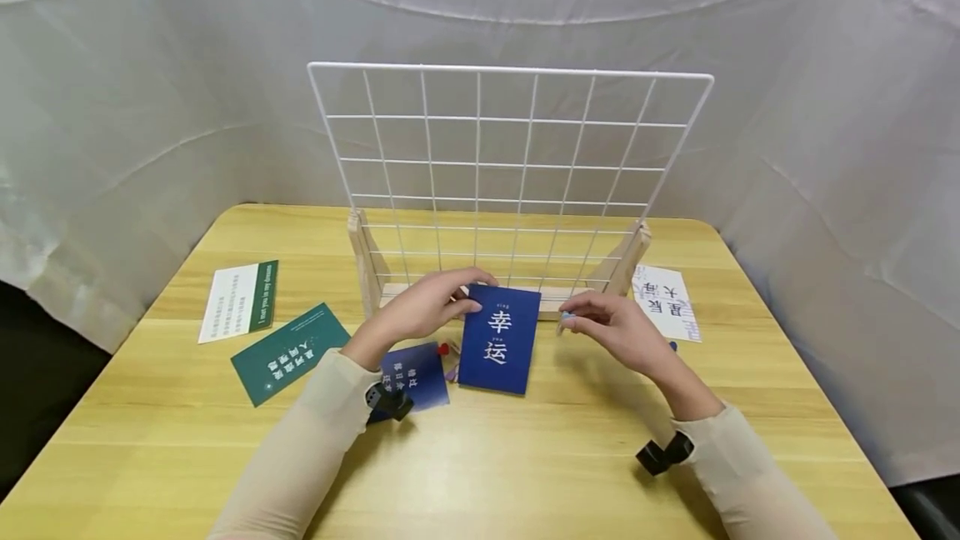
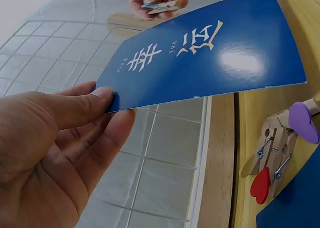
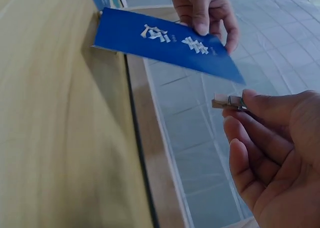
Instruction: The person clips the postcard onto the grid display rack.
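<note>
My left hand (image 1: 427, 304) pinches the upper left corner of a dark blue card (image 1: 501, 357) with white Chinese characters, thumb on its printed face. The card stands tilted in front of the wire grid's base. To its right, my right hand (image 1: 618, 333) holds a small wooden clothespin (image 3: 227, 102) between thumb and fingertips. A bit of blue-green decoration shows on that clothespin in the left wrist view. Its tip points toward the card, with a gap between them. Wooden clothespins with a red heart (image 2: 260, 186) and a purple heart (image 2: 303, 122) lie below the card's left side.
A white wire grid (image 1: 480, 68) leans back in a wooden stand (image 1: 366, 265) behind the hands. On the table (image 1: 525, 473) at left lie a white-and-green card (image 1: 231, 302), a green card (image 1: 288, 357) and another blue card (image 1: 423, 382). A white card (image 1: 671, 315) lies at right.
</note>
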Action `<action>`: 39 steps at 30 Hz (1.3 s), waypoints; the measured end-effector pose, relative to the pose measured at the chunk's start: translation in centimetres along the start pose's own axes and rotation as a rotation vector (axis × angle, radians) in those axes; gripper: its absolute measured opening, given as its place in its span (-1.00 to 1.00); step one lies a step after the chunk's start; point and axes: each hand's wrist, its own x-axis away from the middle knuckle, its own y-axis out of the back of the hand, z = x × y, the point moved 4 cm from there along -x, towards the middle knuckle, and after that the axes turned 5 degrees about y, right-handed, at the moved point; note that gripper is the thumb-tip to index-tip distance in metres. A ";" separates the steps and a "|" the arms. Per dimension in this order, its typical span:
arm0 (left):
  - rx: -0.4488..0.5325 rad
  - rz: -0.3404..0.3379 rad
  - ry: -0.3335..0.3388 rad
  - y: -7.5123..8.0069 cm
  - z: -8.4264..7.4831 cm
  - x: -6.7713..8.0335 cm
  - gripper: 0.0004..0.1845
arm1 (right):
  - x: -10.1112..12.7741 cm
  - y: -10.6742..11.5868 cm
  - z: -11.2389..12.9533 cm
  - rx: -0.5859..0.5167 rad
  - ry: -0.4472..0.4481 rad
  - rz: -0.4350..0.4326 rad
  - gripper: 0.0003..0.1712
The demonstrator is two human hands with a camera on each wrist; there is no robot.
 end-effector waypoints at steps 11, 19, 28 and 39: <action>-0.021 -0.111 0.036 1.4 -0.5 0.8 -0.67 | -1.8 0.6 3.6 0.060 0.066 -0.020 -0.79; -0.011 -0.185 0.054 2.6 -0.8 1.9 -0.70 | -3.3 1.1 6.2 0.132 0.151 -0.016 -0.80; 0.016 -0.271 0.010 4.9 -1.5 2.8 -0.69 | -4.8 1.3 8.6 0.183 0.159 -0.012 -0.76; -0.024 -0.353 -0.047 7.1 -2.0 3.6 -0.67 | -6.7 1.7 11.7 0.230 0.273 -0.053 -0.79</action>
